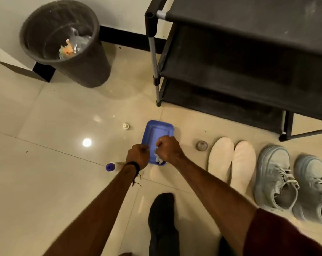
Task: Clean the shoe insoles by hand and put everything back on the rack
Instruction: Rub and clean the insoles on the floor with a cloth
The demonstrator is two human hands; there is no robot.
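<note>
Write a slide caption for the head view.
Both hands wring a cloth over the blue tray; insoles wait nearby.

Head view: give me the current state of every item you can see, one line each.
Blue tray: on the floor, under both hands.
Left hand: fist closed at the tray's edge.
Right hand: closed on a wet cloth over the tray.
Insoles: out of the shoes, flat, side by side.
Shoes: on the floor, laced.
Rack: shelves bare.
Bottle: lying down, capped.
Bin: open, lined, some rubbish inside.
</note>
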